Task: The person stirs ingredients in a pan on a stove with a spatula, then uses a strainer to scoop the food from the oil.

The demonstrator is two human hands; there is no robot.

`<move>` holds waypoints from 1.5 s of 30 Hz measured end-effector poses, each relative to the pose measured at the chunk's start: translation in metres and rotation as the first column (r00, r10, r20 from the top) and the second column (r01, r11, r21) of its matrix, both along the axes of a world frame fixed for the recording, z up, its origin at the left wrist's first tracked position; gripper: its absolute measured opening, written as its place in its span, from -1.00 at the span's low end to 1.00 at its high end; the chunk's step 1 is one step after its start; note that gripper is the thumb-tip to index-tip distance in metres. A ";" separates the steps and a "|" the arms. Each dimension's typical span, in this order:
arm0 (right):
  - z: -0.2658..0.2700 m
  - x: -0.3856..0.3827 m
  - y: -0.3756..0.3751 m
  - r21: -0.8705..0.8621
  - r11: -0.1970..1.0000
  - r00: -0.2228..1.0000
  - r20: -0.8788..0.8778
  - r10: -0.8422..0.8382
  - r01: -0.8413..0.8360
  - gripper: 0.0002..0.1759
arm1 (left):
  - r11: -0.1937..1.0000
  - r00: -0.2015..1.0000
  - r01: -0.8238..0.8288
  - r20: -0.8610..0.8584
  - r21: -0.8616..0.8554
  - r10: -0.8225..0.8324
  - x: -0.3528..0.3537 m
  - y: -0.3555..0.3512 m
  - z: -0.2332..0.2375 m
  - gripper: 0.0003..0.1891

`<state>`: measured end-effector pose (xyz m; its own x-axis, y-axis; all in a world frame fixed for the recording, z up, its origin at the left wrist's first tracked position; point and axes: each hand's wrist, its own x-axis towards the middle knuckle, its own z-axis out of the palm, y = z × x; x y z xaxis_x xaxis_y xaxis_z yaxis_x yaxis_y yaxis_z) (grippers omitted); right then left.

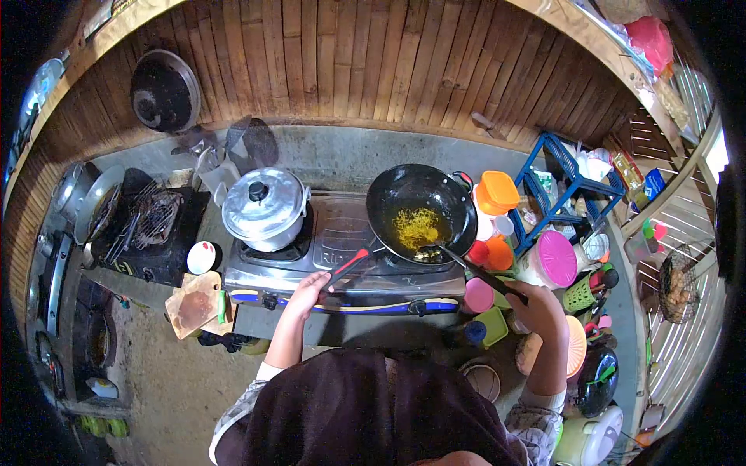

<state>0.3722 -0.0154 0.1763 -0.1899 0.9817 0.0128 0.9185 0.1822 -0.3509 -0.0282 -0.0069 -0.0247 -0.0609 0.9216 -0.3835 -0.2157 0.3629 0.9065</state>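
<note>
A dark wok (396, 190) sits on the right burner of the gas stove (334, 289). Shredded yellow food (418, 227) lies in its bottom, in what looks like oil. My left hand (309, 292) is closed around the wok's black and red handle (348, 266), at the stove's front edge. With my right hand (538, 312) I grip the black handle of a spatula (483, 273). Its head dips into the wok at the near edge of the food. A lidded metal pot (264, 208) stands on the left burner.
Left of the stove are a wooden cutting board (186, 317), a green-handled knife (221, 307), a white bowl (201, 258) and a wire grill (158, 217). Orange containers (497, 192), a pink lid (557, 259) and a blue rack (553, 203) crowd the right side.
</note>
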 end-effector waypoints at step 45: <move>-0.054 0.001 0.024 0.085 0.992 0.996 -0.022 -0.092 0.093 -0.65 | 0.999 0.997 -0.001 0.081 0.039 -0.002 -0.003 0.002 -0.017 -0.72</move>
